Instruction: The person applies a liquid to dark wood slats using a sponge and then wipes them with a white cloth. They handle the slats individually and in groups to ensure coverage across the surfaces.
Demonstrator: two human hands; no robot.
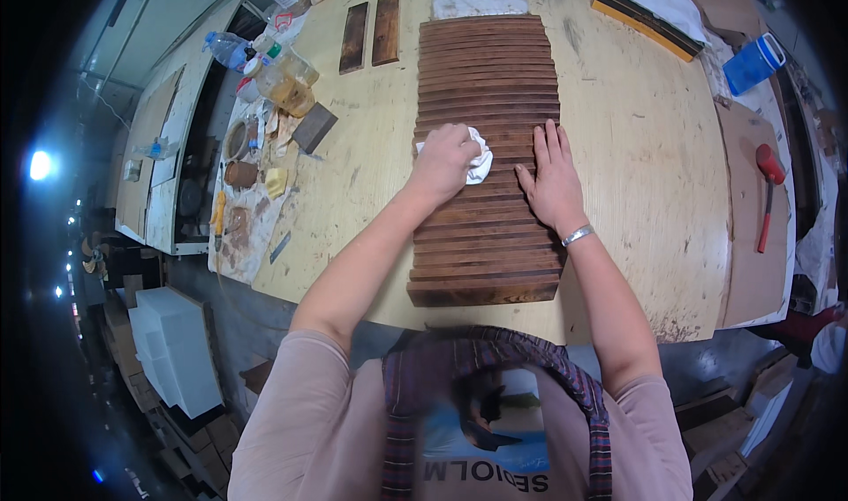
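Wooden strips [486,245]: dk. brown, laid crosswise side by side in one long col. on pale table [645,201], ends slightly uneven. Cloth [478,170]: wht., crumpled, atop strips nr. L edge, approx. mid-col., partly hidden.

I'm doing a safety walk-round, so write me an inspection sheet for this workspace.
Surface: pale table, stained and marked.
Job's things: dark wooden strips side by side in a long row; white cloth on them.
Clutter: bottles at left; blue container and red mallet at right.
Hands: left hand gripping the cloth; right hand spread flat on the strips.
Cables: possible thin cord far left, unclear.
Surroundings: white block below the table's left side.
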